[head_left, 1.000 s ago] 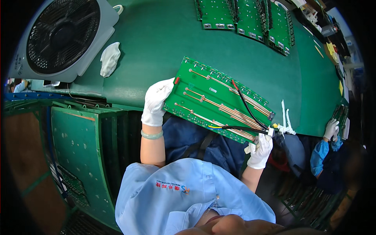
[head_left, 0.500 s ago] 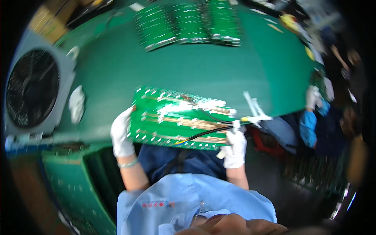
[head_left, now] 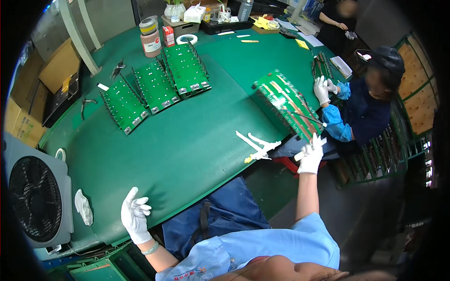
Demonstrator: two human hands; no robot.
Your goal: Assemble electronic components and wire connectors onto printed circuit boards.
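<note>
My right hand (head_left: 311, 158) grips the edge of the green circuit board (head_left: 283, 105), a co-worker's gloved hand (head_left: 321, 90) holding its far end; my left hand (head_left: 135, 214) rests spread and empty on the desk (head_left: 187, 140)

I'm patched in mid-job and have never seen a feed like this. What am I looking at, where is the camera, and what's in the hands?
This is one picture from a wide fisheye camera worn on a person's head, looking down, so straight edges bend. There is no machine: the two white-gloved hands coming up from the bottom belong to the wearer. The left hand rests open at the edge of the green table, holding nothing. The right hand reaches out to the lower end of a long green circuit board, which a co-worker's gloved hand holds at the far end. Whether the right hand's grip is closed on the board is hard to tell. On the table lie three rows of green boards, white plastic pieces and a spare glove beside a fan.
</note>
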